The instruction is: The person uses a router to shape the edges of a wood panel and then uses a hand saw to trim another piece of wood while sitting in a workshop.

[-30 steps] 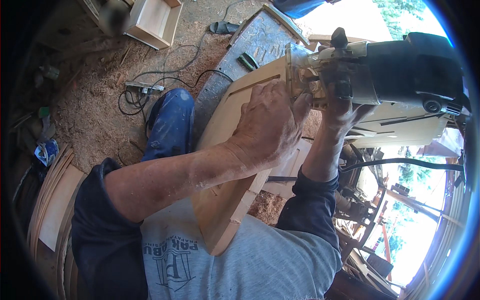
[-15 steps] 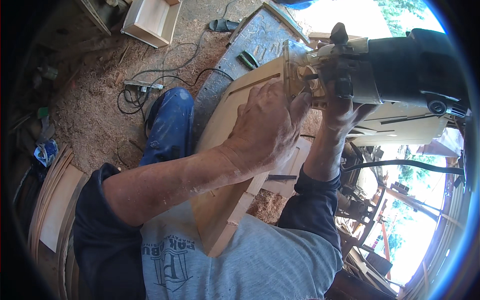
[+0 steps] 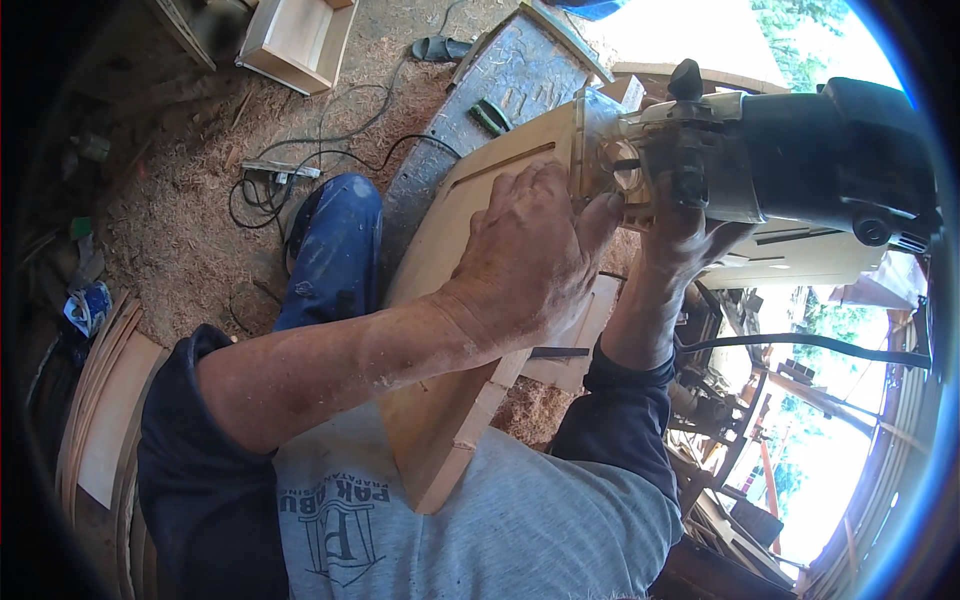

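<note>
A dark router [image 3: 820, 150] lies on its side at the upper right, its clear base plate [image 3: 597, 130] against the edge of a pale wooden board [image 3: 425, 420]. The board slants from my chest away from me and has a long slot cut in its face. My left hand [image 3: 525, 250] is draped over the board, fingers bent on its face beside the slot, thumb by the router's base. From beneath, my right hand [image 3: 680, 235] wraps round the router near its base; some of those fingers are hidden behind the tool. The bit cannot be made out clearly.
A worn bench [image 3: 520, 70] stands beyond the board with a dark green-edged object [image 3: 490, 117] on it. Black cords [image 3: 345, 155] and a power strip [image 3: 280, 168] lie among shavings. A wooden drawer [image 3: 298, 45] sits at far left; curved strips [image 3: 110, 400] lean nearer.
The router has shifted slightly toward me and to the right against the board edge, showing a bit of wood beyond its base. Both hands keep their hold; the whole view has shifted slightly.
</note>
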A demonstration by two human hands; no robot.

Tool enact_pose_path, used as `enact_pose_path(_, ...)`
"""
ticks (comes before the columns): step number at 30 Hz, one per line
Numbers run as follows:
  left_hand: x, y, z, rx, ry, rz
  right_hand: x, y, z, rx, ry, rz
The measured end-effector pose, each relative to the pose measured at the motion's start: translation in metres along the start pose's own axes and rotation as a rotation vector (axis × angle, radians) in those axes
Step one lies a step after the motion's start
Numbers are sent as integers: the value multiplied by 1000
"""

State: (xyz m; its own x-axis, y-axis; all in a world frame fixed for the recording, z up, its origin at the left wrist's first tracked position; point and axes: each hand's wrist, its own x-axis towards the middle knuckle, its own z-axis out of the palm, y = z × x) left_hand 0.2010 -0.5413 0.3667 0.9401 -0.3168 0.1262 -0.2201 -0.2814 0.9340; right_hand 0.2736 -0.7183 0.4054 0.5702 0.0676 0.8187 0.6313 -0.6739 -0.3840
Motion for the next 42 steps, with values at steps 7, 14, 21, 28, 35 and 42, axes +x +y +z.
enact_pose_path(7,1,3,3,-9,41,3,1,-5,10,216,-21,163)
enact_pose_path(14,1,3,5,-119,88,-28,-2,16,10,-114,-73,-196)
enact_pose_path(21,1,-6,7,158,180,221,4,9,14,-72,-82,-158)
enact_pose_path(28,-2,-6,4,108,130,255,4,-11,8,-14,-67,-25)
enact_pose_path(35,-5,-2,5,-27,50,-4,2,-18,0,3,-101,16)
enact_pose_path(42,-9,-5,5,170,122,229,4,-26,3,-68,-89,1)
